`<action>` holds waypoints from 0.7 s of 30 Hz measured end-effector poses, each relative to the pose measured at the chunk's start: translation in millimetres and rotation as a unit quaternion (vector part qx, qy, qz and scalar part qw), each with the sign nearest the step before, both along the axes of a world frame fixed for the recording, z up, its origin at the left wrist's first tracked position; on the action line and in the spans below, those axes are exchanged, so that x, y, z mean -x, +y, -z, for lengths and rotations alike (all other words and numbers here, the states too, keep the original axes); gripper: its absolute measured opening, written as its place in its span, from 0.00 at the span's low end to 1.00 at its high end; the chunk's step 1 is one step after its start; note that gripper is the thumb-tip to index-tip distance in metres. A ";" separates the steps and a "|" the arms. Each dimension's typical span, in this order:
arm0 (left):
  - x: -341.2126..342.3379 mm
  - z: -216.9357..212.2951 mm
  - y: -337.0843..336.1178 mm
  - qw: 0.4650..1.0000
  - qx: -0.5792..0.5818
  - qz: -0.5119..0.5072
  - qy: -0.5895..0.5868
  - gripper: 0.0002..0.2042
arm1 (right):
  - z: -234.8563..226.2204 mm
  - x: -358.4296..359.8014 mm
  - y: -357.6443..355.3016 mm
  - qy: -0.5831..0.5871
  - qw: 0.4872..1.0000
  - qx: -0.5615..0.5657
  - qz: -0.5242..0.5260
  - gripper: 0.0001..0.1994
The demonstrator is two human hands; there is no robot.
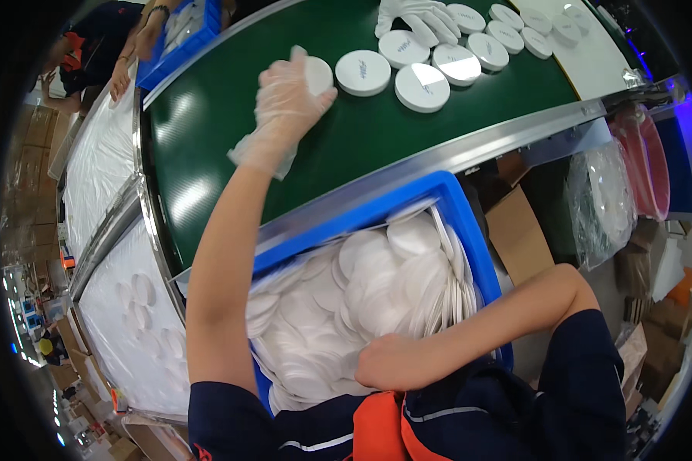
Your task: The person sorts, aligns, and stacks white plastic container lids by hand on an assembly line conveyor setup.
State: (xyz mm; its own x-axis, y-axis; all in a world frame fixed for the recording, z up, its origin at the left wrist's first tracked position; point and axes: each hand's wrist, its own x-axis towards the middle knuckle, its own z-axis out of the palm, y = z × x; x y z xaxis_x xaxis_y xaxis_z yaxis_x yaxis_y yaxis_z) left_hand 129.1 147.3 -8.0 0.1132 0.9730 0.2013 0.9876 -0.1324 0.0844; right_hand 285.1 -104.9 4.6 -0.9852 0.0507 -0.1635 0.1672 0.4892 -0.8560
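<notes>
White plastic discs are shown at two stations of a green conveyor belt (300, 146). A round white lid (317, 74) is gripped at its near-left edge by the gloved left hand (284, 104), whose fingers are curled over it; the lid is held low over, or just on, the belt, which of the two cannot be told. To its right, a row of about a dozen white lids (423, 86) is already laid flat on the belt, touching or nearly touching one another and curving away to the far right. A co-worker's white-gloved hand (407, 17) rests on the far lids of that row. The bare right hand (392, 361) is seen near the body, closed loosely and pressed against the heap of thin white discs (346, 307) that fills a blue bin (457, 207) just near of the belt's metal rail; whether a disc is pinched in it cannot be told. By this evidence the work is judged to be well under way but far from finished: one short row is set out, most of the belt to the left lies bare, and the bin is nearly full. A second blue bin (181, 50) is handled by another person's hands (134, 50) at the far left.
</notes>
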 end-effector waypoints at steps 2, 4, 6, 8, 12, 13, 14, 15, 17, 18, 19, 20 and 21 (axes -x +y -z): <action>7.6 -7.3 -33.1 0.984 -0.136 0.031 -0.110 0.33 | -15.6 -8.1 5.4 -0.013 0.998 -0.057 -0.017 0.07; 13.2 -24.2 -83.7 0.919 0.011 0.002 -0.394 0.32 | -7.9 -9.5 -4.7 0.004 0.993 -0.113 -0.013 0.05; 18.8 -37.2 -137.1 0.823 0.094 0.025 -0.559 0.33 | -9.7 -10.4 -8.9 0.022 0.984 -0.176 -0.016 0.05; 21.1 -35.6 -171.9 0.798 0.123 0.004 -0.590 0.35 | -11.4 -15.7 -1.1 0.081 0.956 -0.281 -0.003 0.06; 19.3 -32.4 -215.2 0.649 0.134 -0.048 -0.747 0.35 | -14.7 -23.4 3.1 0.090 0.956 -0.274 -0.055 0.07; 22.3 -32.4 -224.9 0.597 0.161 -0.083 -0.782 0.33 | -15.7 -26.0 2.9 0.081 0.957 -0.275 -0.043 0.07; 26.2 -32.2 -229.6 0.596 0.155 -0.086 -0.783 0.33 | -17.0 -26.2 3.3 0.073 0.958 -0.276 -0.031 0.08; 29.3 -31.7 -233.4 0.538 0.170 -0.088 -0.821 0.33 | -18.0 -26.6 4.2 0.075 0.957 -0.277 -0.037 0.08; 31.1 -30.7 -239.4 0.477 0.181 -0.089 -0.855 0.33 | -19.2 -27.2 7.0 0.011 0.958 -0.278 -0.067 0.08; 28.1 -30.2 -241.5 0.431 0.174 -0.113 -0.878 0.33 | -18.5 -27.6 8.0 0.012 0.957 -0.280 -0.071 0.08; 27.2 -29.3 -243.1 0.383 0.166 -0.136 -0.898 0.33 | -17.0 -28.1 8.9 0.010 0.956 -0.286 -0.067 0.08; 31.0 -28.4 -245.4 0.386 0.160 -0.135 -0.898 0.33 | -18.2 -26.8 11.1 0.012 0.953 -0.295 -0.064 0.08; 35.3 -25.4 -247.5 0.319 0.194 -0.101 -0.922 0.31 | -20.1 -27.0 13.9 0.016 0.952 -0.298 -0.067 0.08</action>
